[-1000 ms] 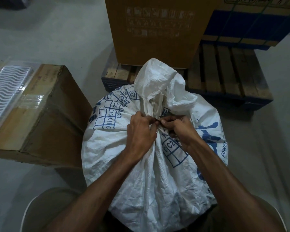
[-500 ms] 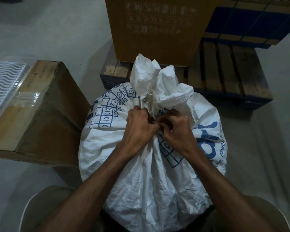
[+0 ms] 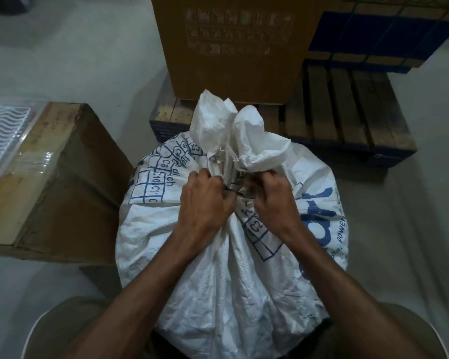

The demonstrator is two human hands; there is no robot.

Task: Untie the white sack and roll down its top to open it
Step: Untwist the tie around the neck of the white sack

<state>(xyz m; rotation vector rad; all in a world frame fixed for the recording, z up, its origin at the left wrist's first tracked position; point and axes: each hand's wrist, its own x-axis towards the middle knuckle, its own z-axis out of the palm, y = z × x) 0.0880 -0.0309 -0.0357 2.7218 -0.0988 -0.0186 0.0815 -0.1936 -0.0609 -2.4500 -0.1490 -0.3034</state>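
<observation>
A full white woven sack (image 3: 226, 275) with blue print stands on the floor between my knees. Its gathered top (image 3: 233, 130) bunches upward above a tied neck. A thin tie (image 3: 228, 186) wraps the neck, mostly hidden by my fingers. My left hand (image 3: 205, 200) is closed on the neck and tie from the left. My right hand (image 3: 272, 200) pinches the tie from the right, its fingertips touching those of the left hand.
A taped cardboard box (image 3: 52, 187) stands close on the left, with a clear plastic tray (image 3: 3, 130) on top. Behind the sack a wooden pallet (image 3: 347, 117) carries a tall brown carton (image 3: 233, 45) and a blue-banded box (image 3: 381, 35). Grey floor lies on the right.
Both hands have shifted a little apart at the neck. The sack's gathered top has leaned and reshaped into two lobes. The knot still holds.
</observation>
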